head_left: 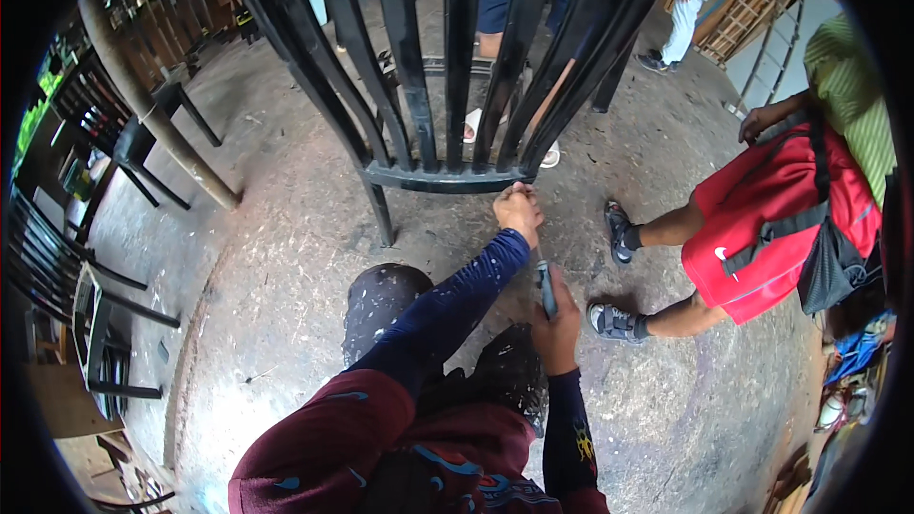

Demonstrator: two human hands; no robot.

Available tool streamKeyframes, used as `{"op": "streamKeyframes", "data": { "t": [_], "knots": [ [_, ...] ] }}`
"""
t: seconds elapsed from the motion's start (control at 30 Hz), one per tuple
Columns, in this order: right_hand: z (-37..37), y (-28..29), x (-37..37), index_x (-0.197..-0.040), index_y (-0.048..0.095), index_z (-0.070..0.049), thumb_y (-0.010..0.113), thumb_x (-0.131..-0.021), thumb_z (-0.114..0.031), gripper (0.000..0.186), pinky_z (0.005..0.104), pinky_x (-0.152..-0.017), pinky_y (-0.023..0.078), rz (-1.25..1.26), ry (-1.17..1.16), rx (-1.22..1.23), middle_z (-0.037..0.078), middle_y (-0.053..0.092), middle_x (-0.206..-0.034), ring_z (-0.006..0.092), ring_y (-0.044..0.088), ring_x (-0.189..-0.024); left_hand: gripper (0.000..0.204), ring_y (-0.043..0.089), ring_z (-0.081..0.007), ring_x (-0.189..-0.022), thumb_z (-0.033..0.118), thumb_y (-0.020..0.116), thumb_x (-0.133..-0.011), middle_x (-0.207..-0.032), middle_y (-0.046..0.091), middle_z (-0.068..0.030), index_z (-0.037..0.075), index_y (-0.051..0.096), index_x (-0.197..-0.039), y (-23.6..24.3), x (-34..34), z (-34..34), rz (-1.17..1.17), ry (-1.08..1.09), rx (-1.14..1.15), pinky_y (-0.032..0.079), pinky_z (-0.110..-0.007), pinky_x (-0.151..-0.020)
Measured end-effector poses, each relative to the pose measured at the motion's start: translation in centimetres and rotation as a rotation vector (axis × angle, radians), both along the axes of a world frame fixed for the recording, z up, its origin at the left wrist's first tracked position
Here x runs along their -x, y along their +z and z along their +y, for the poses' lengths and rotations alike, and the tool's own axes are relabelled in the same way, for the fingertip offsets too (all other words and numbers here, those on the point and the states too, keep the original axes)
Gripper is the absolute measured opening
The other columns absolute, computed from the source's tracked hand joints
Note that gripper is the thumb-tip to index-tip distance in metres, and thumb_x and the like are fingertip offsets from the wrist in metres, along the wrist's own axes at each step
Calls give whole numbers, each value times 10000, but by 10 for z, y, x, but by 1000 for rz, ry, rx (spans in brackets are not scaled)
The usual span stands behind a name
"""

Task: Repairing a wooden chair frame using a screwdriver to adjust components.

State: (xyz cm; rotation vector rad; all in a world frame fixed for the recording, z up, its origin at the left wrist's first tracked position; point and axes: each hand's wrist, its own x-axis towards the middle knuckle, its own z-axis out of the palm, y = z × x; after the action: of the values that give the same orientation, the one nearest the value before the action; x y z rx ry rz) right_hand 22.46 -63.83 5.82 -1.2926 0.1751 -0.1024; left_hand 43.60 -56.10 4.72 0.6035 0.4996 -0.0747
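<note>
A black wooden chair (447,178) with a slatted back stands in front of me. At the right end of its lower back rail, my left hand (519,211) is closed with fingertips pinched together; whatever is between them is too small to make out. Just below, my right hand (556,328) wraps around the grey-green handle of a screwdriver (546,287). Its thin shaft points up toward my left hand, and the tip is hidden there. My paint-spotted knees are bent beneath my arms.
To the right stands a person in red shorts (743,219), feet close to my right hand. Others are beyond the chair. At left are a slanting pole (157,114), another black chair (138,141) and stacked chair frames (95,324). A ladder (769,29) leans at the far right.
</note>
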Motion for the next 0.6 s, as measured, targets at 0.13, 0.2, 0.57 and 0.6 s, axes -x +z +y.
{"op": "streamKeyframes", "data": {
  "t": [0.13, 0.2, 0.57, 0.6],
  "knots": [
    [-7, -3, -11, -1455, 339, -101, 552, -934, -97, 564, 236, -449, 367, 99, 43, -626, 108, 635, -997, 89, 450, -544, 282, 337, -75, -430, 271, 513, -1010, -580, 427, 29, 113, 554, -780, 2, 1, 3, -47, -7, 85, 229, -245, -378],
    [-15, -8, -22, -1427, 393, -87, 591, -905, -121, 559, 264, -453, 384, 149, 191, -608, 101, 635, -956, 110, 455, -524, 258, 343, -79, -432, 273, 509, -1012, -590, 440, 23, 113, 560, -816, 2, 5, 1, -63, -6, 27, 235, -250, -376],
    [-18, -19, -19, -1328, 530, -16, 675, -794, -111, 562, 418, -653, 514, 98, 94, -676, 147, 670, -978, 268, 640, -708, 144, 366, -90, -447, 232, 503, -1008, -629, 458, 12, 134, 580, -935, -7, 8, 0, -91, -85, 89, 241, -261, -372],
    [-18, -20, -19, -1328, 530, -16, 675, -794, -111, 562, 418, -653, 514, 97, 131, -684, 147, 670, -978, 268, 640, -708, 144, 366, -90, -447, 232, 503, -1008, -629, 458, 12, 134, 580, -935, -7, 7, 0, -102, -59, 79, 241, -261, -372]
  ]
}}
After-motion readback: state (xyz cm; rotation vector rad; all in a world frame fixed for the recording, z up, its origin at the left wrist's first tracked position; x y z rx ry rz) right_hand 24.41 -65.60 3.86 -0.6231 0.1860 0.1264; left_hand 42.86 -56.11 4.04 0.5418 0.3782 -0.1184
